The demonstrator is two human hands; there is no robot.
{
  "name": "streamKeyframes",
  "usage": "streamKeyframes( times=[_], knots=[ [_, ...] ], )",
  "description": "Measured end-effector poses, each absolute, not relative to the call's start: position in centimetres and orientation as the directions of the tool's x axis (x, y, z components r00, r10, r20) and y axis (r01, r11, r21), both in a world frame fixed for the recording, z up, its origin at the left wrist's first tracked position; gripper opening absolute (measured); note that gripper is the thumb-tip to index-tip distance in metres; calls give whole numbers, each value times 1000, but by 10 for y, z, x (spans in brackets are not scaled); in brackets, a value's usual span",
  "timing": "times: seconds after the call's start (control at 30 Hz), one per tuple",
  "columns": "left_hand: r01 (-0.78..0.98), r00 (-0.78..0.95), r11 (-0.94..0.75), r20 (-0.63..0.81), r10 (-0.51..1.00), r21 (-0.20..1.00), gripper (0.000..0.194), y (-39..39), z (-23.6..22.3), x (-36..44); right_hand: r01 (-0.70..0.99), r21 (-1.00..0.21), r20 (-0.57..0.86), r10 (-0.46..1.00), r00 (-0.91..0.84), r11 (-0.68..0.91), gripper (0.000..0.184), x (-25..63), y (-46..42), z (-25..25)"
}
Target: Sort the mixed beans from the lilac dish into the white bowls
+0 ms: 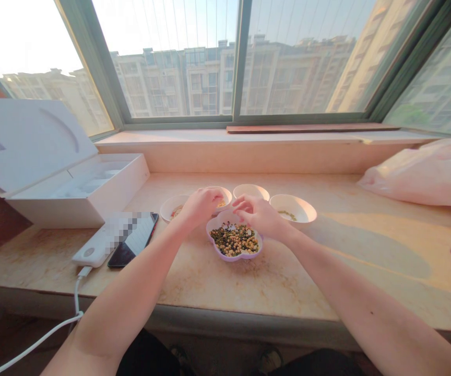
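Note:
A lilac scalloped bowl (235,257) of mixed beans (235,240), dark green, black and tan, stands in front of me on the counter. Over its back right rim is my right hand (254,213), fingers curled with the tips close together; whatever they pinch is too small to make out. My left hand (205,202) reaches over a white bowl (227,193) holding some yellowish bits, its fingers bent down and partly hidden. To the left, another white bowl (165,208) has reddish bits in it. Right of centre stand a white bowl (252,191) and one with a few green beans (307,210).
An open white box (119,183) stands at the left. Before it lie a white power bank (92,250) with a cable (77,292) and a dark phone (137,240). A pale plastic bag (425,175) rests at the right, below the window.

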State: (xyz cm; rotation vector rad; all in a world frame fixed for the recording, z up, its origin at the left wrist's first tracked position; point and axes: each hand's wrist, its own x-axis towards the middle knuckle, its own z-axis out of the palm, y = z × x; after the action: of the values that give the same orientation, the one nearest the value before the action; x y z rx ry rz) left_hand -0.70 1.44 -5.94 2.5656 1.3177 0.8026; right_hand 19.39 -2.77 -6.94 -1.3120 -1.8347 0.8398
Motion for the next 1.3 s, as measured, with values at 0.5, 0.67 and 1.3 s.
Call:
streamKeyframes(
  times=[0.5,0.67,1.3],
  knots=[
    [609,770,-788,173,615,90,24,-17,-45,2,760,-553,337,926,-171,342,19,206,-26,-63],
    [533,818,-834,163,552,143,21,-32,-40,4,770,-539,349,923,-164,341,19,205,-27,-61],
    [541,817,-779,19,576,315,30,-10,-65,5,781,-539,284,941,-184,315,23,204,-29,-61]
  ],
)
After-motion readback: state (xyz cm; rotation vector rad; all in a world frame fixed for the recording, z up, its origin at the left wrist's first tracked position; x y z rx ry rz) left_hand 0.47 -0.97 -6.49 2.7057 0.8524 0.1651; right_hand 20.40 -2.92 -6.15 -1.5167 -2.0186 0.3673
